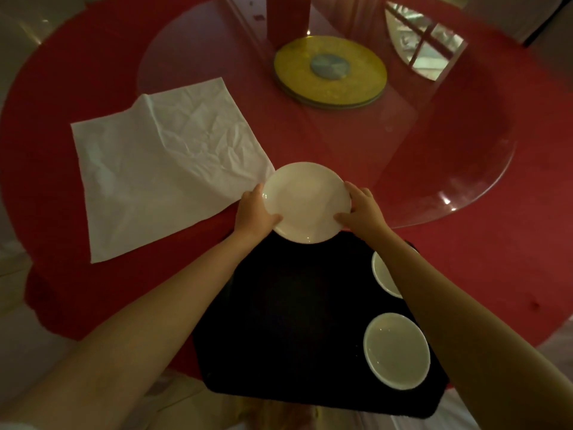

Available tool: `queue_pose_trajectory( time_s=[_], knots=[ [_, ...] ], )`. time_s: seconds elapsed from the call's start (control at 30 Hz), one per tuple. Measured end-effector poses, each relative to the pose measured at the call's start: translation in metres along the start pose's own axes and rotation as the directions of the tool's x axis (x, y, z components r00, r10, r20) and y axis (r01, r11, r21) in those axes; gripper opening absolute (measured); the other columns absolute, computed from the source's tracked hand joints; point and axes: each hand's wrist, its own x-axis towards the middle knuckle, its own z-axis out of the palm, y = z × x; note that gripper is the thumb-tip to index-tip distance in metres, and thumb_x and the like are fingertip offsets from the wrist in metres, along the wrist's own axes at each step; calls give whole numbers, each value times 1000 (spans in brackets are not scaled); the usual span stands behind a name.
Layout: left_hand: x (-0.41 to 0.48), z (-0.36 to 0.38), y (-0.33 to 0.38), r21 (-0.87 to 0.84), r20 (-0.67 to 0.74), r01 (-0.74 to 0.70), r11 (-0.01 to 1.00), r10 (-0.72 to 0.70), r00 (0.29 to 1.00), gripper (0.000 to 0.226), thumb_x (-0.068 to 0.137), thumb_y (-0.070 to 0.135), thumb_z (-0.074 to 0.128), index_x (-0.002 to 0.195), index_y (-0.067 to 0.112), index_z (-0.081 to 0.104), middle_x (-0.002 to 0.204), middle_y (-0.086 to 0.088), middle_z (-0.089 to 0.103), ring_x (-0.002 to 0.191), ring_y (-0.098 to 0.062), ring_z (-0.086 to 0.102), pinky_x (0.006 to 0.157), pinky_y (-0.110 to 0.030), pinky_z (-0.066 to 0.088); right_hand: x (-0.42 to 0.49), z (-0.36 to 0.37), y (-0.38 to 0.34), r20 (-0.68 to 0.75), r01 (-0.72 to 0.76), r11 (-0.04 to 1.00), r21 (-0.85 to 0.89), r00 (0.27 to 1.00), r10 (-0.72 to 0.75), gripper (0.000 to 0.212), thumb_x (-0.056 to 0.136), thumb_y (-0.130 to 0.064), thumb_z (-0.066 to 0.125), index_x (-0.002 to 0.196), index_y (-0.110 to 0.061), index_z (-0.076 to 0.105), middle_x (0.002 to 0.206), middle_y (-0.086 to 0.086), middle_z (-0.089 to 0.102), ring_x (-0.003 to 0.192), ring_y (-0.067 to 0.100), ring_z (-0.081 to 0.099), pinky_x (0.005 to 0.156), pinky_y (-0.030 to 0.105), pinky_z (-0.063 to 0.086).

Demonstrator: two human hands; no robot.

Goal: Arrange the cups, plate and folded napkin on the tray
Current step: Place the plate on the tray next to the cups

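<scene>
A white round plate (305, 201) is held over the far edge of the black tray (288, 321). My left hand (255, 212) grips its left rim and my right hand (361, 211) grips its right rim. Two white cups stand on the tray's right side: the near cup (397, 350) is fully visible, the far cup (383, 276) is partly hidden by my right forearm. A white napkin (167, 162) lies unfolded and creased on the red table, left of the plate, with its near corner touching the plate's edge.
The round table has a red cloth (496, 259) and a glass turntable (434, 181) in the middle. A yellow disc (330, 72) sits at the turntable's centre, with a red upright object (288, 17) behind it. The tray overhangs the table's near edge.
</scene>
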Motion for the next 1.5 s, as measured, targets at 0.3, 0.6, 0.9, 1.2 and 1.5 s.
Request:
queue_pose_trajectory(
  time_s=[0.3, 0.6, 0.9, 1.2, 1.5],
  knots=[
    [-72, -9, -37, 56, 83, -19, 998, 14, 996, 61, 70, 15, 75, 124, 10, 47, 119, -17, 49, 105, -29, 52, 81, -28, 38, -87, 30, 5, 53, -76, 995, 62, 996, 73, 69, 77, -6, 65, 138, -18, 36, 133, 10, 38, 112, 27, 48, 94, 38, 44],
    [-90, 2, -59, 291, 232, 31, 956, -103, 967, 72, 80, 16, 66, 138, 4, 24, 131, -21, 38, 110, -33, 53, 89, -34, 45, -103, 69, 13, 98, -148, 988, -45, 984, 152, 59, 80, -2, 58, 133, -16, 37, 132, 12, 36, 92, 16, 40, 76, 28, 40],
    [-90, 5, -63, 341, 313, 36, 939, -150, 938, 75, 81, 12, 63, 141, 3, 18, 133, -22, 35, 108, -35, 54, 87, -34, 46, -107, 81, 17, 100, -214, 968, -127, 969, 227, 60, 82, -5, 54, 136, -17, 31, 135, 12, 34, 101, 27, 50, 76, 34, 45],
    [-103, 6, -67, 298, 259, 36, 954, -118, 959, 56, 82, 15, 60, 129, 1, 32, 130, -21, 35, 101, -34, 56, 79, -33, 47, -112, 82, 19, 121, -188, 956, -226, 968, 219, 69, 84, -8, 55, 143, -19, 21, 138, 12, 31, 115, 32, 48, 83, 38, 46],
    [-116, -22, -68, 170, 178, -90, 981, 59, 982, 41, 87, 16, 52, 125, 3, 49, 126, -18, 51, 111, -30, 51, 90, -37, 44, -129, 83, 2, 73, 2, 903, -430, 997, 33, 64, 85, -20, 54, 140, -11, 23, 138, 13, 32, 121, 33, 34, 95, 43, 42]
  ],
)
